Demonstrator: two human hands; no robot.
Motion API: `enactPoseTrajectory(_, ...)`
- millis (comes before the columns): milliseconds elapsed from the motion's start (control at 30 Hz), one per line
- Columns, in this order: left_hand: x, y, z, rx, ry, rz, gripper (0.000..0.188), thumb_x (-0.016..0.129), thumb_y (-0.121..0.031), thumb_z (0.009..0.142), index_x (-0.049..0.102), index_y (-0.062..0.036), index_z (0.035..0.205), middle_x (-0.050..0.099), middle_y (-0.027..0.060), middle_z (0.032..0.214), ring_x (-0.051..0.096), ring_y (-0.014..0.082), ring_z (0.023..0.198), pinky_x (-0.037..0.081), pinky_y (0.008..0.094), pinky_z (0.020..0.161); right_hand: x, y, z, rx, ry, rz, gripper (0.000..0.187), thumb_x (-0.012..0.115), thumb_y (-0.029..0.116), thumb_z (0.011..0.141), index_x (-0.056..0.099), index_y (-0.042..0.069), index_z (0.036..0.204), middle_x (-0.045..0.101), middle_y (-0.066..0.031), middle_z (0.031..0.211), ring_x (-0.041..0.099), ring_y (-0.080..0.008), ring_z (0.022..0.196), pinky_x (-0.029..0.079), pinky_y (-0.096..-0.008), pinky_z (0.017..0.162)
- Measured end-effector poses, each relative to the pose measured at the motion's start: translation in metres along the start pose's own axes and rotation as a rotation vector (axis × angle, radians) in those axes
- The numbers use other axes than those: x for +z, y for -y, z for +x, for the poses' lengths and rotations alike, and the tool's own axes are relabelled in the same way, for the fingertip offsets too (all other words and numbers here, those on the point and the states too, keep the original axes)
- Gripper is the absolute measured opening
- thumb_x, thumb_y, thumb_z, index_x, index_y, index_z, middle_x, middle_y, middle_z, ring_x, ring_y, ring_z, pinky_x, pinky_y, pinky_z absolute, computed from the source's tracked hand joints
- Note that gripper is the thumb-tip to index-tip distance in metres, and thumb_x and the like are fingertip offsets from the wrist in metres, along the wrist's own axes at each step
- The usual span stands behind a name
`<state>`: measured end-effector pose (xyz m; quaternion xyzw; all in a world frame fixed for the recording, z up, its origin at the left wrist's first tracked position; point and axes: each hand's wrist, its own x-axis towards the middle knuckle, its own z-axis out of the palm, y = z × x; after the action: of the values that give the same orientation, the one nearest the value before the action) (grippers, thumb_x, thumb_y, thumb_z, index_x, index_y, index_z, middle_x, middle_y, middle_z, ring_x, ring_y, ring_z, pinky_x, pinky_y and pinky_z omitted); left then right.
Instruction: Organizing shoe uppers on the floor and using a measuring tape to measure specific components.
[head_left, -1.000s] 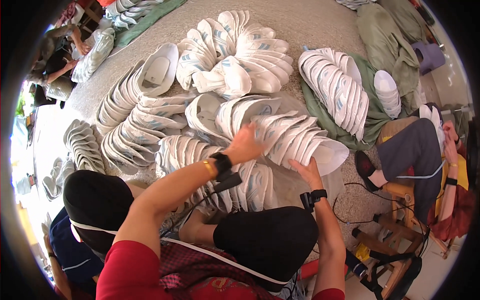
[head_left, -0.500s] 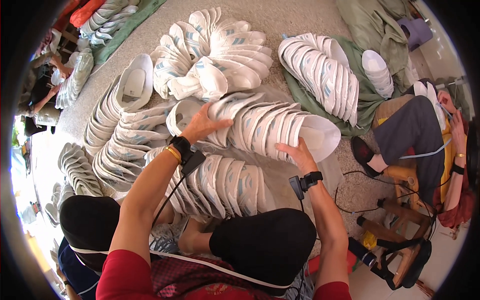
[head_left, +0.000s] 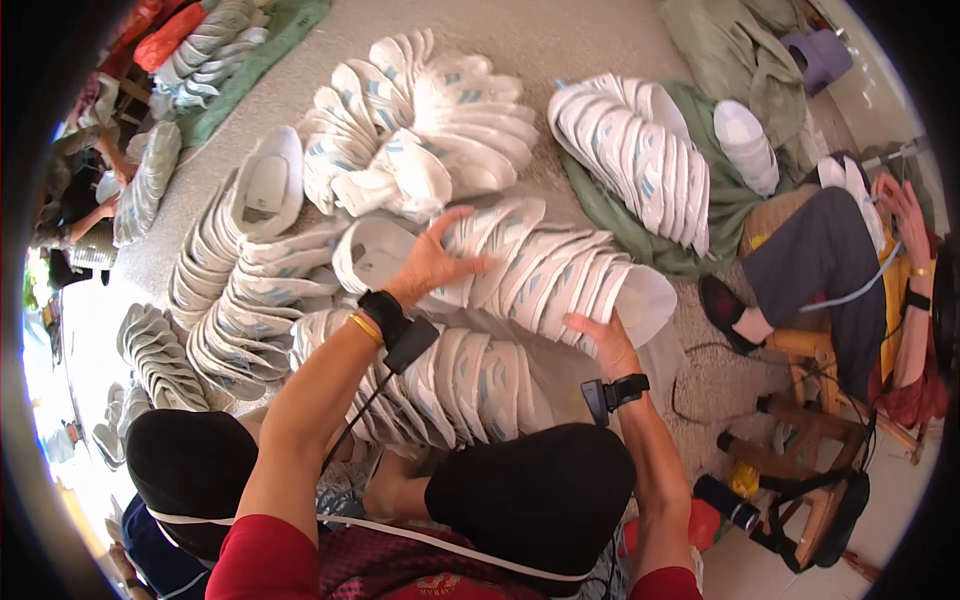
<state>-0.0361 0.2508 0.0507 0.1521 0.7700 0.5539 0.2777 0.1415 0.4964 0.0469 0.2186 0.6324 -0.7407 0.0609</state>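
A long row of nested white shoe uppers (head_left: 560, 270) with pale blue patches lies slanting before me, its open end toward the right. My left hand (head_left: 440, 262) grips the row near its left end, thumb across the near side and fingers over the far side. At the right end my right hand (head_left: 607, 338) holds the row from the near side, its thumb on the outer uppers and other fingers partly hidden. Just left of my left hand, another upper (head_left: 362, 258) shows its open mouth. A second nested row (head_left: 465, 385) lies nearer my knees.
More nested rows (head_left: 245, 310) lie at the left, and a ring of uppers (head_left: 425, 120) lies beyond. Another row (head_left: 640, 165) rests on green cloth (head_left: 735, 215). At the right a co-worker's leg (head_left: 815, 275) is beside a wooden stool (head_left: 815, 500), with black cables on the floor.
My left hand has shifted right along the row. The row's right end has tipped, so its mouth looks narrower. The co-worker's hand at the right has risen.
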Motion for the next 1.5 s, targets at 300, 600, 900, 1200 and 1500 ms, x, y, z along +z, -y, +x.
enactPoseTrajectory(300,0.006,0.039,-0.001,-0.257,0.203,-0.562,0.079,0.078,-0.016,0.075,0.037,-0.0122,0.143,0.053,0.0086,0.128,0.052,0.0192,0.116,0.042,0.0320,0.098,-0.021,-0.041,-0.040,0.081,-0.197,0.082,0.076,0.075,0.018,0.072,0.040,-0.004,0.136,0.055,-0.0105,0.126,0.053,-0.0231,0.113,0.041,-0.0307,0.097)
enactPoseTrajectory(600,0.000,0.036,-0.023,-0.240,0.026,-0.034,0.087,0.081,-0.036,0.073,0.038,-0.0062,0.143,0.060,0.0131,0.119,0.059,0.0202,0.106,0.047,0.0328,0.090,-0.055,-0.057,-0.065,0.084,-0.187,-0.400,0.045,0.074,0.016,0.075,0.061,-0.007,0.112,0.066,-0.0064,0.097,0.060,-0.0135,0.087,0.048,-0.0282,0.079)
enactPoseTrajectory(900,-0.096,0.039,-0.045,0.008,-0.828,0.789,0.066,0.076,-0.029,0.070,0.050,-0.0050,0.126,0.052,0.0201,0.115,0.048,0.0368,0.112,0.040,0.0457,0.095,-0.009,0.064,-0.018,-0.449,0.057,-0.847,0.043,0.063,0.000,0.071,0.058,-0.001,0.114,0.062,-0.0123,0.104,0.062,-0.0236,0.090,0.049,-0.0321,0.079)
enactPoseTrajectory(1200,-0.108,0.071,-0.044,-0.294,-0.407,0.610,0.068,0.062,-0.019,0.066,0.043,0.0102,0.125,0.051,0.0338,0.115,0.045,0.0477,0.115,0.038,0.0459,0.102,0.112,0.032,0.103,-0.756,0.559,-1.512,0.077,0.062,-0.004,0.067,0.042,0.015,0.138,0.044,-0.0155,0.134,0.044,-0.0330,0.118,0.039,-0.0521,0.089)
enactPoseTrajectory(1500,-0.092,0.034,-0.077,-0.117,-0.558,0.564,0.072,0.055,-0.005,0.067,0.034,0.0117,0.134,0.042,0.0339,0.122,0.041,0.0477,0.117,0.033,0.0423,0.105,0.087,0.038,0.065,-0.979,0.241,-1.310,0.056,0.055,-0.004,0.074,0.054,0.012,0.128,0.057,-0.0082,0.119,0.054,-0.0247,0.104,0.044,-0.0408,0.079)
